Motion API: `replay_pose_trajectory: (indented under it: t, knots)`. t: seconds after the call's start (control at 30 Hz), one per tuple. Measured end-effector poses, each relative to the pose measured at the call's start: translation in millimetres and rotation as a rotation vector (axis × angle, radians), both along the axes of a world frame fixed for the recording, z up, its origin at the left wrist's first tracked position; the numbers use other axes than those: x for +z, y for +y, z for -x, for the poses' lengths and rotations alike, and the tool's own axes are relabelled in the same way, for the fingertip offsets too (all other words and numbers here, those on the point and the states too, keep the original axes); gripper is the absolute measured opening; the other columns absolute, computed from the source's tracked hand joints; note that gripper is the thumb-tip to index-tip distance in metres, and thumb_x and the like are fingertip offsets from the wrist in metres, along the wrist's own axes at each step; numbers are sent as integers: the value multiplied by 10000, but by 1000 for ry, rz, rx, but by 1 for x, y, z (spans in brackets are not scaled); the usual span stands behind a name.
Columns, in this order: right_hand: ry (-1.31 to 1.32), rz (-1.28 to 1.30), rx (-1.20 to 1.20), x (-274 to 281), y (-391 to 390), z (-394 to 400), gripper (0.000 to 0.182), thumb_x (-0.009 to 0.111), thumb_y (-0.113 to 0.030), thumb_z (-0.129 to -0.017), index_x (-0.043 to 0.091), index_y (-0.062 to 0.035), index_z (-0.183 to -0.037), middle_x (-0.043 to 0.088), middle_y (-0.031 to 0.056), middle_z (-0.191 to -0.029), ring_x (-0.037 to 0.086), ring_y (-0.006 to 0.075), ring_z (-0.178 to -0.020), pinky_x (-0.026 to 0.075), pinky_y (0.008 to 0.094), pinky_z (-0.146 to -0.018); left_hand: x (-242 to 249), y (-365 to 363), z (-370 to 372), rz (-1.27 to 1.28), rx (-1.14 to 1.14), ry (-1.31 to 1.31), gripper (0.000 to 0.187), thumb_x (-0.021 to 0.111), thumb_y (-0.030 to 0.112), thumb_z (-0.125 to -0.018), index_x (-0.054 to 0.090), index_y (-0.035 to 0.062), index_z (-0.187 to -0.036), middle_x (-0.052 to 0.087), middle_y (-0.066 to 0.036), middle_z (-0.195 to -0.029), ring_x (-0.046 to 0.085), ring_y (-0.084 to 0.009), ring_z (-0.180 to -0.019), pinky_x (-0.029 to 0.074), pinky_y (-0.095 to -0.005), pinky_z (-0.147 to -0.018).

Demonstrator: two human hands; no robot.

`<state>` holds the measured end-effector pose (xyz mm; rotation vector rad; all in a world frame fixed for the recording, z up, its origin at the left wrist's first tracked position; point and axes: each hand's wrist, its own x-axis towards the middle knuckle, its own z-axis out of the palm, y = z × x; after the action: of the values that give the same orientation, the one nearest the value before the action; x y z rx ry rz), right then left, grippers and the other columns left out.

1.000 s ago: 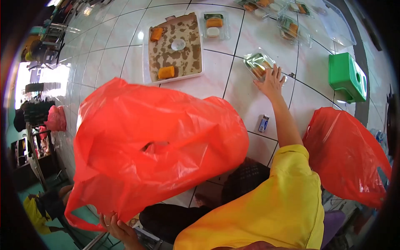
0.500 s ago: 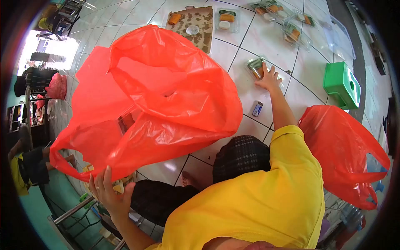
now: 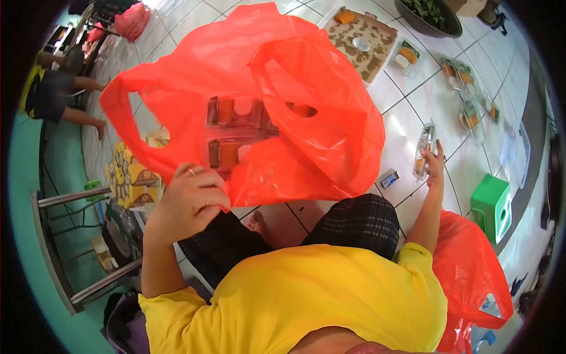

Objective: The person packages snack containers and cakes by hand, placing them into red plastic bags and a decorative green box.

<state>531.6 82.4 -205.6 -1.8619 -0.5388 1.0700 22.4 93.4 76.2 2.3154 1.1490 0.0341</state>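
A large red plastic bag (image 3: 312,159) lies spread on the floor, with several clear food boxes (image 3: 227,112) inside it. At its near edge my left hand (image 3: 191,200) pinches the plastic between bent fingers; a ring shows on one finger. To the right, my right hand (image 3: 434,165) grips a clear food box (image 3: 424,147), tilted on its side above the tiles. Orange food shows through that box. A small blue and white packet (image 3: 390,179) lies between the bag and my right hand.
Further food boxes (image 3: 469,115) lie at the upper right, beyond a stained cardboard tray (image 3: 362,47) and a dark basin of leaves (image 3: 433,15). A green stool (image 3: 492,206) and second red bag (image 3: 471,265) are right. Another person's legs (image 3: 82,115) show left.
My right hand has lifted the food box off the floor and brought it nearer. My left hand has closed on the bag's edge, and the bag's opening now shows the boxes inside. The view has turned.
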Motion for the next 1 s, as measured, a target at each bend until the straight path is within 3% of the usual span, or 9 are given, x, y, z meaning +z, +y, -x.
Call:
replay_pose_trajectory:
  t: [0.13, 0.23, 0.33, 0.4, 0.53, 0.63, 0.87, 0.97, 1.0]
  knots:
    - [-161, -311, 292, 121, 12, 32, 836, 665, -132, -563, 317, -144, -1323, 510, 106, -1026, 510, 202, -895, 413, 312, -816, 2, -17, 15, 69, -88, -146, 117, 570, 5, -609, 573, 106, -669, 524, -8, -717, 504, -205, -739, 341, -347, -830]
    - [-365, -463, 565, 222, 31, 81, 891, 660, -187, -498, 323, -134, -1321, 473, 124, -1143, 467, 234, -1066, 342, 340, -933, 2, -24, 26, 99, -137, -209, 104, 572, 9, -610, 569, 105, -650, 525, -1, -722, 503, -202, -741, 342, -351, -833]
    - [-505, -713, 831, 290, 53, 150, 939, 699, -217, -483, 301, -81, -1322, 436, 132, -1220, 433, 249, -1128, 299, 362, -980, -1, -28, 34, 34, -204, -253, 174, 575, 14, -611, 592, 114, -753, 536, -2, -752, 504, -203, -744, 348, -342, -826]
    - [-502, -811, 947, 306, 66, 210, 942, 708, -224, -486, 297, -72, -1321, 433, 135, -1224, 430, 249, -1133, 305, 366, -976, 4, -36, 30, 33, 17, -166, 296, 575, 28, -624, 589, 128, -902, 553, -22, -770, 522, -217, -767, 360, -347, -827]
    - [-34, -881, 1415, 286, 88, 327, 899, 705, -247, -549, 270, -89, -1320, 473, 129, -1062, 489, 231, -978, 387, 347, -863, -14, -48, 34, -204, 277, -125, 388, 590, 61, -638, 556, 127, -1019, 564, -56, -791, 536, -236, -804, 370, -363, -832]
    - [218, -630, 1554, 242, 99, 375, 925, 668, -222, -544, 224, -100, -1348, 446, 119, -1058, 431, 227, -1010, 360, 338, -879, -13, -51, 50, -204, -4, 63, 295, 601, 115, -660, 573, 96, -953, 574, -72, -803, 548, -251, -817, 375, -382, -836]
    - [59, -2, 1443, 149, 121, 305, 882, 654, -183, -580, 217, -89, -1340, 467, 123, -1059, 488, 220, -977, 405, 324, -826, -35, -57, 56, -121, -15, 50, 131, 597, 175, -712, 565, 52, -743, 548, -87, -711, 548, -273, -727, 395, -385, -781]
    - [-52, -28, 1368, 160, 114, 297, 825, 637, -139, -592, 246, -81, -1317, 477, 117, -1042, 505, 231, -969, 401, 324, -840, -44, -47, 40, -150, -27, -1, 155, 627, 174, -686, 556, 43, -729, 536, -100, -693, 534, -286, -702, 403, -394, -739]
    - [-31, -200, 1430, 114, 125, 298, 781, 623, -119, -598, 275, -86, -1297, 471, 117, -1063, 502, 238, -987, 395, 326, -853, -45, -42, 33, -167, -54, -6, 169, 632, 186, -688, 551, 41, -722, 535, -105, -685, 530, -293, -696, 402, -397, -723]
